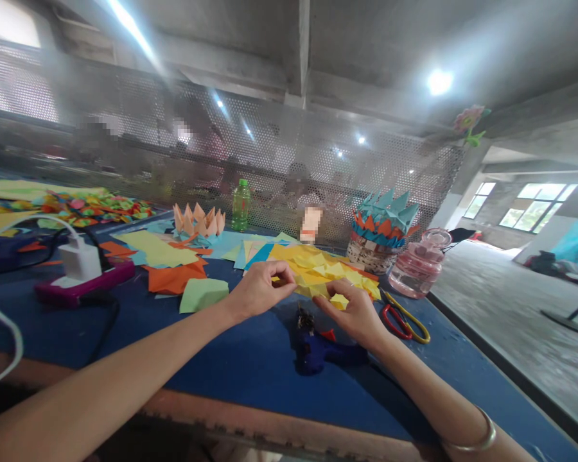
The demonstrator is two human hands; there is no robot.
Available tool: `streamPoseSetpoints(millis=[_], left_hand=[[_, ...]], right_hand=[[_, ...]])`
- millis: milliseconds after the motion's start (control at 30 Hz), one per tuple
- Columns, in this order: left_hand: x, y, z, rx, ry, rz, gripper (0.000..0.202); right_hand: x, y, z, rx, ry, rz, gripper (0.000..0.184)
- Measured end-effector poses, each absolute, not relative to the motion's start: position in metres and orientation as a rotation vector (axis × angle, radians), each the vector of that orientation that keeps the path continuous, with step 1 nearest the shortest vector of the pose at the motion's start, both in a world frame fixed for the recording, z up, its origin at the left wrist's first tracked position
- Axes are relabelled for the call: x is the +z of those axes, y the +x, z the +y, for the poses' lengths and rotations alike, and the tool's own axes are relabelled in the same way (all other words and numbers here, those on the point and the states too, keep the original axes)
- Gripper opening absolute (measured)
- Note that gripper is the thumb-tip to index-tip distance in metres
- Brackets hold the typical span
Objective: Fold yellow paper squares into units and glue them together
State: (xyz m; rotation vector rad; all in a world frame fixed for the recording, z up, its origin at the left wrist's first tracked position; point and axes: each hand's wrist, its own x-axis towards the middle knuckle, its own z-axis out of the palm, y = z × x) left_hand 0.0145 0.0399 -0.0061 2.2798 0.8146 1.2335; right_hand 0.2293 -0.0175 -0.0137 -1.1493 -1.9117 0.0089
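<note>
My left hand (264, 289) is closed in a pinch at the near edge of a spread of yellow paper. Facing it, my right hand (351, 311) also pinches with thumb and forefinger. A yellow folded paper strip (309, 290) runs between the two sets of fingertips; its ends are hidden by them. Behind it lie several folded yellow paper pieces (325, 260). Just below my hands a dark blue glue gun (315, 353) rests on the table. Scissors (407, 321) with red and yellow handles lie to the right of my right hand.
On the blue table (212, 372) are a green square paper (205, 295), orange paper (176, 279), a peach paper crown shape (200, 221), a green bottle (241, 205), a layered paper basket (380, 231), a pink glass jar (417, 269) and a purple power strip (84, 285).
</note>
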Motion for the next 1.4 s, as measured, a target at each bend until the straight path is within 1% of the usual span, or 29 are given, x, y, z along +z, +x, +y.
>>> streamPoseSetpoints(millis=[33, 67, 167, 300, 500, 600, 700, 733, 767, 833, 867, 967, 1200, 1400], left_hand=[[-0.005, 0.015, 0.038, 1.233, 2.285, 0.802, 0.01], [-0.005, 0.016, 0.037, 1.229, 2.29, 0.789, 0.009], [-0.004, 0.017, 0.033, 1.211, 2.305, 0.749, 0.009], [-0.004, 0.019, 0.03, 1.172, 2.309, 0.698, 0.011], [-0.003, 0.021, 0.024, 1.159, 2.255, 0.69, 0.011], [-0.002, 0.022, 0.023, 1.154, 2.202, 0.69, 0.007], [-0.001, 0.022, 0.023, 1.107, 2.158, 0.692, 0.038], [-0.001, 0.023, 0.023, 1.079, 2.152, 0.693, 0.042], [-0.001, 0.023, 0.024, 1.047, 2.149, 0.697, 0.039], [-0.002, 0.023, 0.024, 0.986, 2.141, 0.71, 0.023], [-0.003, 0.023, 0.025, 0.96, 2.134, 0.717, 0.022], [-0.005, 0.024, 0.026, 0.921, 2.099, 0.74, 0.028], [-0.006, 0.025, 0.027, 0.935, 2.031, 0.781, 0.027], [-0.004, 0.026, 0.026, 0.923, 1.971, 0.783, 0.029]], right_hand=[[-0.014, 0.229, -0.017, 0.033, -1.16, -1.901, 0.016], [-0.015, 0.229, -0.017, 0.061, -1.167, -1.892, 0.016], [-0.017, 0.228, -0.016, 0.148, -1.171, -1.878, 0.023], [-0.021, 0.228, -0.013, 0.229, -1.138, -1.888, 0.019], [-0.019, 0.229, -0.013, 0.26, -1.054, -1.902, 0.026], [-0.016, 0.229, -0.014, 0.25, -1.032, -1.898, 0.028], [-0.013, 0.228, -0.016, 0.254, -1.026, -1.886, 0.03], [-0.012, 0.228, -0.017, 0.256, -1.028, -1.881, 0.03], [-0.012, 0.228, -0.017, 0.258, -1.032, -1.877, 0.03], [-0.012, 0.228, -0.018, 0.263, -1.042, -1.875, 0.03], [-0.012, 0.228, -0.019, 0.268, -1.047, -1.878, 0.03], [-0.013, 0.228, -0.018, 0.279, -1.062, -1.894, 0.029], [-0.014, 0.227, -0.018, 0.293, -1.097, -1.9, 0.021], [-0.015, 0.228, -0.018, 0.326, -1.112, -1.885, 0.023]])
